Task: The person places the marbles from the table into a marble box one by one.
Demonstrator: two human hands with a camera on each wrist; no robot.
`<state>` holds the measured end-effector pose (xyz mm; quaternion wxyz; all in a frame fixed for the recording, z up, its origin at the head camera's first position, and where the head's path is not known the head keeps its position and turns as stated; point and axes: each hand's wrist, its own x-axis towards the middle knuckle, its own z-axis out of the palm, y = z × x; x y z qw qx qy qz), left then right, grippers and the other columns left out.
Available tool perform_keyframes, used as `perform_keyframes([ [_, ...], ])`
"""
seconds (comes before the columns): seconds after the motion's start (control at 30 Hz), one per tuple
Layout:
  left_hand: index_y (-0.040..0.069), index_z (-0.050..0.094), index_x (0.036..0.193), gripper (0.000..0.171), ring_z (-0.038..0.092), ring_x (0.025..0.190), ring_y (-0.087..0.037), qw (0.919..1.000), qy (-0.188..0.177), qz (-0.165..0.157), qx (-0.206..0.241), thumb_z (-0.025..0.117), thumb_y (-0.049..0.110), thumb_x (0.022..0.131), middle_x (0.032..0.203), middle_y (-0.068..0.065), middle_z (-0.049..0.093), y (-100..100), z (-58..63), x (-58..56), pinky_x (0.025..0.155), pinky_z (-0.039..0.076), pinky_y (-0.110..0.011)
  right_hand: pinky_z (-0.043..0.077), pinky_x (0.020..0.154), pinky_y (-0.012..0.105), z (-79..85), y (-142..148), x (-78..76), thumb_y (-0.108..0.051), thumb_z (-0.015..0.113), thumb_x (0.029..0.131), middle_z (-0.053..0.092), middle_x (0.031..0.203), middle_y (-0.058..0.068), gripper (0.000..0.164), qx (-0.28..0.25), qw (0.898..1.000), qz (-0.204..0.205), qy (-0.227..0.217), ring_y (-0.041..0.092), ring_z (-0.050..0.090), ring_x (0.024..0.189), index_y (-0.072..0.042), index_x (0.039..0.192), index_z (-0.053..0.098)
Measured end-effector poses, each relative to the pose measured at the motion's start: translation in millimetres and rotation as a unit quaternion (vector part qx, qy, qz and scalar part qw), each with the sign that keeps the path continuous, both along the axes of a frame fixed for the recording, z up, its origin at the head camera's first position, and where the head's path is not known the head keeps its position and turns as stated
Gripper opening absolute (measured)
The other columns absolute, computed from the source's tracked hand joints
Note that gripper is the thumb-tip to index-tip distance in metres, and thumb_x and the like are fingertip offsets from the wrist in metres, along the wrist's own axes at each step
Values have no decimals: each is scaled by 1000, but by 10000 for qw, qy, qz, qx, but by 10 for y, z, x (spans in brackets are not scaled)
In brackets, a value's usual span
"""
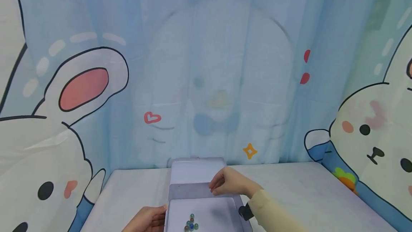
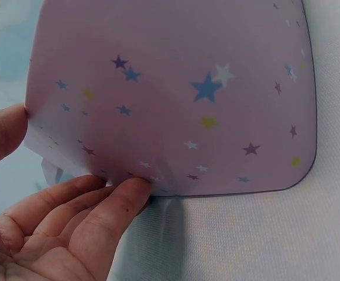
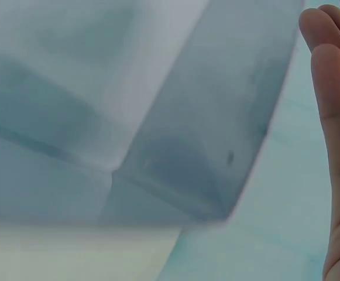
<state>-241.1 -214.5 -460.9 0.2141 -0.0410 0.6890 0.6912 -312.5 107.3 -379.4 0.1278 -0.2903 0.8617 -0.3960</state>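
A shallow lilac box (image 1: 206, 210) has its lid (image 1: 197, 171) raised at the back. Its outside, printed with small stars, fills much of the left wrist view. Glass marbles (image 1: 191, 226), several in green, brown and blue, lie clustered on its floor. My left hand (image 1: 148, 219) grips the box's left side, thumb at the upper edge and fingers at the lower edge in the left wrist view. Over the far right part of the box hovers my right hand (image 1: 233, 182), thumb and index tips close together. Nothing shows between its fingers in the right wrist view.
The box stands on a white-covered table (image 1: 283, 182). Behind the table hangs a light blue curtain (image 1: 222, 63) with cartoon rabbits. A dark wrist camera (image 1: 246, 211) sits below my right sleeve (image 1: 273, 210), beside the box's right wall.
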Motion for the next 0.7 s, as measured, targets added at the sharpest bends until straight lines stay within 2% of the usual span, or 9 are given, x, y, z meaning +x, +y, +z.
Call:
perform_keyframes([
  [0.13,-23,50,134,62,70,107,-21,9999,62,-8,133,62,30,103,113,-14,75,-11,6,16,96,59,-37,62,77,29,102,241,-4,-4,80,85,79,94,9,18,-46,10000,-72,47,16,74,87,3,101,77],
  [0.33,-23,50,133,59,70,103,-17,9996,61,63,262,61,28,104,112,-13,75,-8,4,25,94,60,-34,63,80,38,144,734,10,-9,79,88,78,98,9,23,35,9986,-518,-37,19,74,89,4,106,75],
  [0.53,-24,50,133,58,70,103,-17,9996,128,89,235,60,26,105,113,-14,75,-4,-5,10,94,60,-35,63,82,43,66,1397,38,-14,78,89,77,103,14,29,182,9944,-1006,-280,22,74,92,5,111,73],
  [0.7,-24,51,132,55,70,103,-18,9998,34,167,143,59,24,105,114,-17,75,20,2,0,95,59,-38,63,84,42,-99,1931,130,-20,78,91,77,107,16,38,199,9884,-1345,-680,25,73,95,7,116,70],
])
